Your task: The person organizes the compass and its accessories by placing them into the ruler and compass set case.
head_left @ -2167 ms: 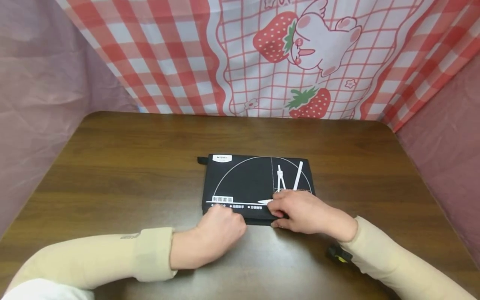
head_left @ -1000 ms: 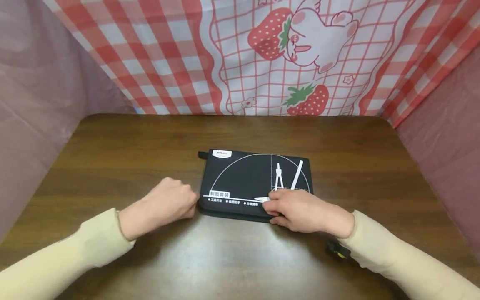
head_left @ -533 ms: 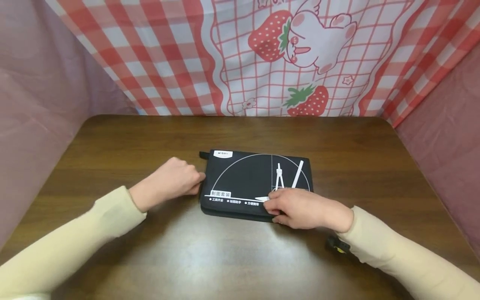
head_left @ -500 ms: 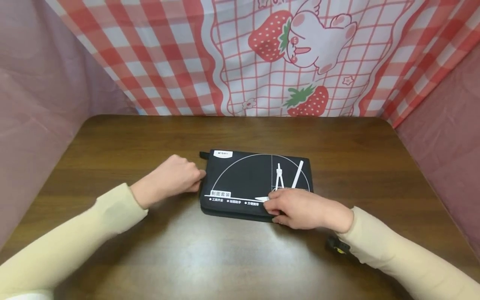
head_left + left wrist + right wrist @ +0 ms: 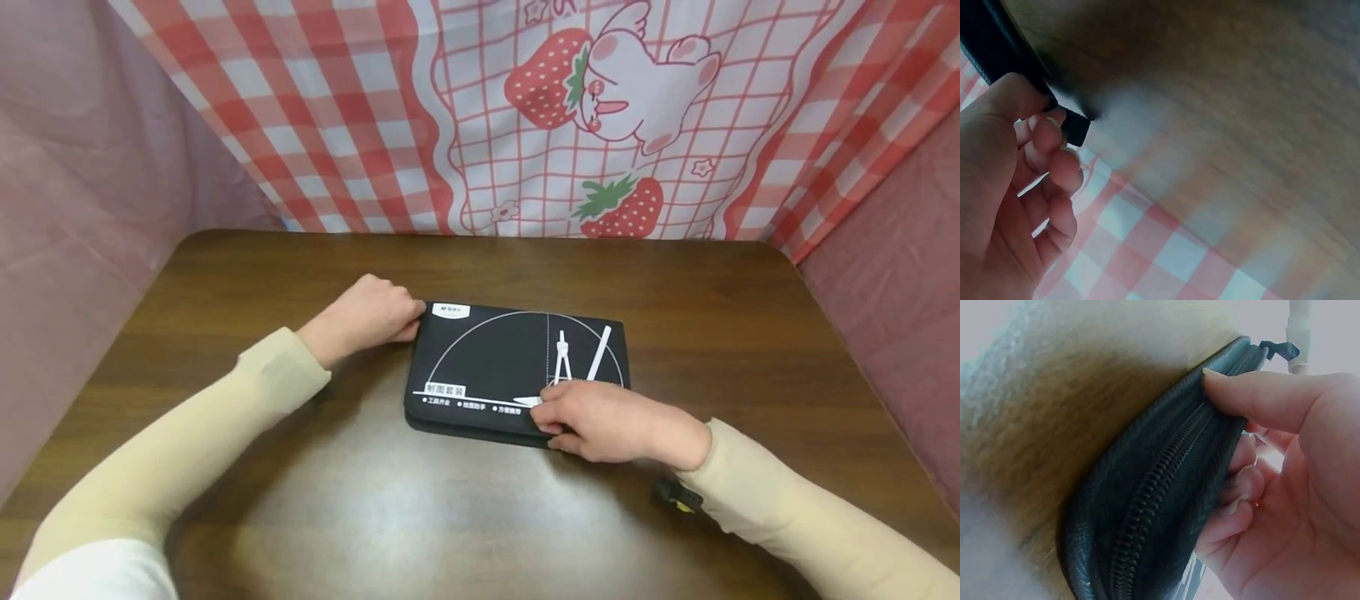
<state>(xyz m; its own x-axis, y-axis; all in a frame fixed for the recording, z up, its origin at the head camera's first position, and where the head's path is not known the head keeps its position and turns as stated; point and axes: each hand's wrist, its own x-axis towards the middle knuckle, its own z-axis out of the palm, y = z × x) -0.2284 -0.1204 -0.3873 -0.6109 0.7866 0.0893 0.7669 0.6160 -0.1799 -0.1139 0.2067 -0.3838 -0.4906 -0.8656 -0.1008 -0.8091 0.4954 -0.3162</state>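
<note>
A flat black zippered drawing-set case [image 5: 480,358] with white print lies on the table. My left hand [image 5: 367,312] is at its far left corner, thumb and forefinger pinching what looks like the zipper pull, mostly hidden by the fingers. Beside those fingertips a short black fabric tab [image 5: 1077,128] sticks out in the left wrist view. My right hand [image 5: 600,421] grips the front edge right of centre, fingers on top and thumb against the side. Along that side, the right wrist view shows zipper teeth [image 5: 1154,487] meshed together near the thumb.
The brown wooden table [image 5: 750,350] extends around the case. Behind it hangs a red-and-white checked curtain [image 5: 360,125], with pink cloth [image 5: 97,150] at the sides. A small black device [image 5: 677,495] is under my right wrist.
My left hand has moved from the front edge around the near left corner and up the left side to the far left corner. The right hand keeps its hold on the front edge.
</note>
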